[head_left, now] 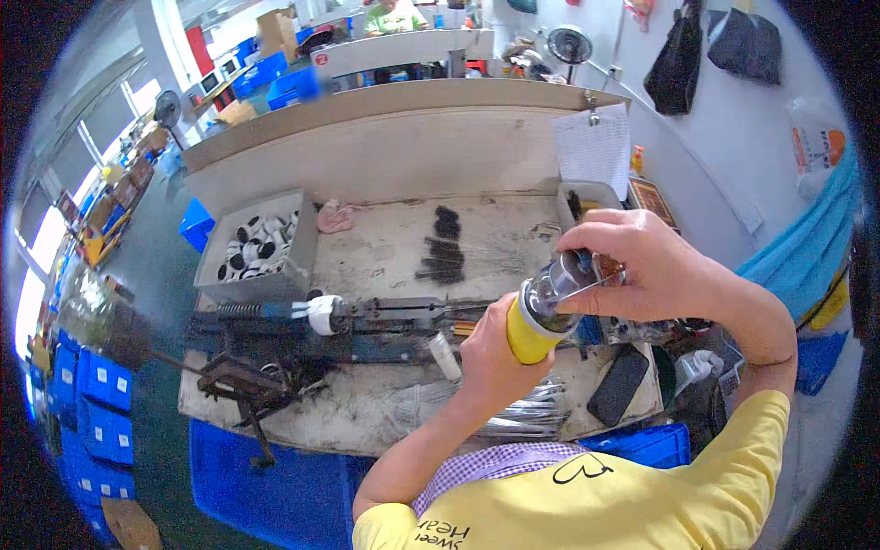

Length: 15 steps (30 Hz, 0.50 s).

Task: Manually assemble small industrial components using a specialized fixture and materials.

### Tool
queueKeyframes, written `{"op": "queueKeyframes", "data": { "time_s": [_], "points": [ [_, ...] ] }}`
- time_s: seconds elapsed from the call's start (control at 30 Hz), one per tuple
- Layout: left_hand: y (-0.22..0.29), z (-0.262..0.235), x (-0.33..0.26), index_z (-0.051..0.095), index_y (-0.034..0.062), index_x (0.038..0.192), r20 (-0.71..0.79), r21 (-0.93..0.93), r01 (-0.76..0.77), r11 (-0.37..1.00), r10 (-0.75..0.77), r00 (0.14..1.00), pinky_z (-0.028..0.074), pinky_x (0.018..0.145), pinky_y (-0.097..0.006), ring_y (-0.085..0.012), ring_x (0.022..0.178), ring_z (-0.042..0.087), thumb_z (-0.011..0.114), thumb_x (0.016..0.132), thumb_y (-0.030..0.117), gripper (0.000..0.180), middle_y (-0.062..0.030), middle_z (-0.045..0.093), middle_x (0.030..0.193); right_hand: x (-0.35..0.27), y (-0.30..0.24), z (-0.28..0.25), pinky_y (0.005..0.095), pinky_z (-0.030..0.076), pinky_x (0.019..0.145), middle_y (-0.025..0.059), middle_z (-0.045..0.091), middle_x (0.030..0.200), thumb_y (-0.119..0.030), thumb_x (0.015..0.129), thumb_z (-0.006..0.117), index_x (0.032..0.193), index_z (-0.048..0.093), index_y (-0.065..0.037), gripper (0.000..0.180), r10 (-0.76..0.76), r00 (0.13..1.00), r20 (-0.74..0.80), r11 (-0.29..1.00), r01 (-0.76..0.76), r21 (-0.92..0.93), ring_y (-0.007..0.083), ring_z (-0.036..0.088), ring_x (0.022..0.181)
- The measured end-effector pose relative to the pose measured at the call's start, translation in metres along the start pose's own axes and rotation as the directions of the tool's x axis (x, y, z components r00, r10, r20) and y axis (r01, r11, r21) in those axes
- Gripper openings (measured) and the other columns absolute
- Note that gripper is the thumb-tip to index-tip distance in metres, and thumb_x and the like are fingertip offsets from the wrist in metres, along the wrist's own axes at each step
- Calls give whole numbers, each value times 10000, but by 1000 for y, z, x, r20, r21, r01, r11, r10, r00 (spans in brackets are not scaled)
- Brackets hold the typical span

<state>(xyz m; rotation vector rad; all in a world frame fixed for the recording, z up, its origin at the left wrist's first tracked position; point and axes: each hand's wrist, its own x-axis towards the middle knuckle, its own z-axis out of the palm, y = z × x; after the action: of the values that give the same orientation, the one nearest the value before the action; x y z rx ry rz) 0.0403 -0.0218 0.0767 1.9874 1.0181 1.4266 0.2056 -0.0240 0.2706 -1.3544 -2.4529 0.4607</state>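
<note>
My left hand (488,362) is wrapped round a bottle-like container (530,332) with a yellow band and a shiny, see-through upper part. The container leans up toward the right, above the front of the workbench. At its top, my right hand (632,257) has its fingers curled round a clear, glassy piece (577,268). Whether that piece is joined to the container I cannot tell. Under my left hand a small white cylinder (445,356) rests beside a dark metal bench fixture (394,316), which carries a white cap-like part (324,314).
A grey bin (307,243) of white and black parts stands at the left. Black-bristled wire brushes (445,247) lie mid-bench. Near me are thin metal strips (527,412) and a phone (619,385). A lever (229,376) juts from the front left, above a blue crate (266,486).
</note>
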Motion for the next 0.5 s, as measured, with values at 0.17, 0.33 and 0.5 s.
{"op": "queueKeyframes", "data": {
  "time_s": [0.17, 0.33, 0.5],
  "points": [
    [3, -30, -25, 488, 57, 1224, 31, -13, 6, 1000, -6, 999, 526, 820, -408, -336, 977, 639, 822, 586, 174, 729, -154, 613, 1083, 0, -3, 19, 432, 489, 637, 152, 574, 827, -328, 710, 784, 974, 571, -20, 459, -279, 958, 73, 954, 285, -94, 371, 604, 746],
    [2, -33, -45, 480, 92, 1256, 65, -135, -13, 991, 22, 998, 528, 821, -412, -351, 960, 647, 822, 596, 184, 748, -160, 632, 1051, -13, -24, 15, 444, 516, 634, 120, 566, 969, -229, 602, 806, 1139, 546, -84, 614, -333, 906, 263, 912, 380, -157, 355, 617, 822],
    [7, -49, -52, 467, 87, 1275, 224, -346, 90, 934, -11, 974, 523, 845, -397, -345, 982, 651, 822, 628, 202, 748, -166, 640, 1075, -6, -43, 7, 369, 562, 636, 106, 571, 1146, -150, 602, 778, 1299, 519, -172, 744, -594, 720, 358, 736, 666, -120, 276, 653, 857]
  ]
}}
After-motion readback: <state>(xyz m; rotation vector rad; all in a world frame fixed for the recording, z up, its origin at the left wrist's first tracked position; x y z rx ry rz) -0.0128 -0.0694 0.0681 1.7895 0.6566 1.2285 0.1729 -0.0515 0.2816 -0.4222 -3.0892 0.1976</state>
